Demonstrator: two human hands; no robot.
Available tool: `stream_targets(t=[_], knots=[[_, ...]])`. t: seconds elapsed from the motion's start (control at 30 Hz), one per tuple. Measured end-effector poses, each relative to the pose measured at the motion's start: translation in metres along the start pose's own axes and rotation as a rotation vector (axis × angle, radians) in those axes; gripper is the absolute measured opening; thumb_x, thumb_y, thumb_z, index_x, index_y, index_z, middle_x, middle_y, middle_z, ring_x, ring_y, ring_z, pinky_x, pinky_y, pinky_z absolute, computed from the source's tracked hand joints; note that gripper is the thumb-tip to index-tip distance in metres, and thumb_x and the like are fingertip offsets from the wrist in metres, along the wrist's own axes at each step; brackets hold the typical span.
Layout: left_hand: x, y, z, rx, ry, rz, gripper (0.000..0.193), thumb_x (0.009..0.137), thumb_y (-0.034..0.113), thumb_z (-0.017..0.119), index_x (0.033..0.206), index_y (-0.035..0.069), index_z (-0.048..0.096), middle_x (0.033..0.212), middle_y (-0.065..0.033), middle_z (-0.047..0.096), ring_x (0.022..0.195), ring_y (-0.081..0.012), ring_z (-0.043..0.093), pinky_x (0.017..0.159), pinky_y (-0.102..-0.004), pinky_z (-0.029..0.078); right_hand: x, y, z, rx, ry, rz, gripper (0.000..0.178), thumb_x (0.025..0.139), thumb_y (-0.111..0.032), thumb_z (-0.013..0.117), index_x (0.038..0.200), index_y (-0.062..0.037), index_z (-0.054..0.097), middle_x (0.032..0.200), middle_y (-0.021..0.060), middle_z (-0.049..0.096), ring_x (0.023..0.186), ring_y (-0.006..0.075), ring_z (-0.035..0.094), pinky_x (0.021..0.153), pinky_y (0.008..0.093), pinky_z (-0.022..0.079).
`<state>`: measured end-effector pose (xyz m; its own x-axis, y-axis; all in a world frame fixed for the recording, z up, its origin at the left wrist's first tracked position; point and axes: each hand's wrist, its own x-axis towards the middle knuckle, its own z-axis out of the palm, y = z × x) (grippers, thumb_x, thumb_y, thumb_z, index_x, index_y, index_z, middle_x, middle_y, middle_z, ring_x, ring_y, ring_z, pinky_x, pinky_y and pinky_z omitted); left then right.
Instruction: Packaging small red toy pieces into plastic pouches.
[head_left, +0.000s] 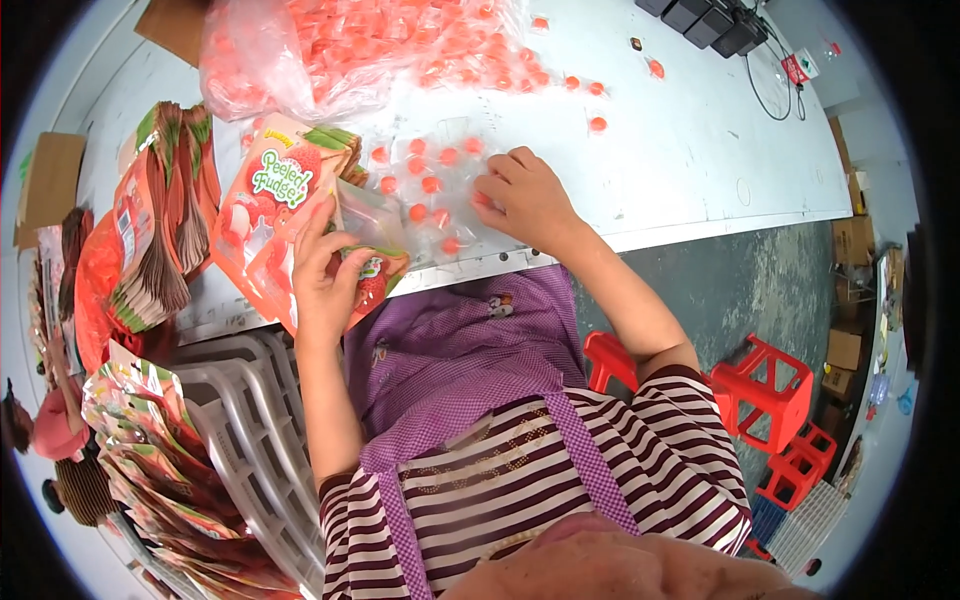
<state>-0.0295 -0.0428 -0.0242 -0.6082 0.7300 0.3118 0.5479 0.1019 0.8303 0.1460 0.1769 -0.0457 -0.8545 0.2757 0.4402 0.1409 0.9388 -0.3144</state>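
My left hand (325, 275) grips a red and green printed candy pouch (372, 278) near the table's front edge. The pouch's mouth gapes toward the right. Beneath and behind it lies a stack of similar pouches (262, 185) with lychee-like fruit pictures. My right hand (530, 200) is curled at the right side of a small group of wrapped candies (430, 185), red-orange pieces in clear wrappers. One reddish candy (484, 200) shows at its fingertips; whatever else the fingers cover is hidden.
A large heap of wrapped candies (370, 50) spills from a clear plastic bag at the back. Bundled pouches (165, 215) stand at the left, above stacked grey crates (250, 400) with more pouches. Black devices (705, 22) sit back right. Red stools (765, 395) stand on the floor; people work far left.
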Motion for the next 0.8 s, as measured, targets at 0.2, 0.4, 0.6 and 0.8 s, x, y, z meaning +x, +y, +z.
stream_targets(t=[0.2,0.4,0.6,0.8], knots=[[0.000,0.012,-0.004,0.178,-0.022,0.089,0.015,0.069,0.001,0.071,0.082,0.004,0.063,0.131,-0.0170,0.049,0.120,-0.0327,0.045,0.099,-0.0394,0.036,0.001,0.000,-0.005,0.054,0.048,0.041,0.014,0.069,-0.011,0.069,0.080,-0.0094,0.061,0.086,0.0058,0.055,0.081,0.0227,0.052,0.065,0.0310,0.047],[0.000,0.017,-0.003,0.151,-0.077,0.060,0.010,0.074,0.000,0.064,0.083,0.002,0.062,0.134,-0.0163,0.046,0.124,-0.0305,0.042,0.101,-0.0378,0.032,0.027,-0.050,-0.020,1.188,0.146,0.548,0.009,0.082,-0.010,0.065,0.087,-0.0066,0.058,0.079,-0.0017,0.055,0.066,0.0039,0.052,0.057,0.0192,0.041],[0.002,0.018,0.002,0.185,-0.090,0.110,0.012,0.075,0.003,0.063,0.087,0.004,0.062,0.132,-0.0198,0.046,0.119,-0.0372,0.044,0.099,-0.0402,0.036,0.057,-0.092,0.016,1.385,0.005,0.552,0.012,0.083,-0.017,0.063,0.087,-0.0068,0.058,0.077,-0.0043,0.056,0.067,0.0034,0.051,0.058,0.0196,0.041],[0.005,0.016,0.009,0.000,-0.055,0.113,0.011,0.079,0.002,0.060,0.090,0.003,0.058,0.127,-0.0219,0.050,0.118,-0.0361,0.046,0.096,-0.0392,0.038,0.068,-0.088,0.012,0.889,-0.201,0.473,0.020,0.081,-0.021,0.064,0.085,-0.0021,0.058,0.076,0.0006,0.057,0.072,0.0055,0.052,0.066,0.0214,0.042]])
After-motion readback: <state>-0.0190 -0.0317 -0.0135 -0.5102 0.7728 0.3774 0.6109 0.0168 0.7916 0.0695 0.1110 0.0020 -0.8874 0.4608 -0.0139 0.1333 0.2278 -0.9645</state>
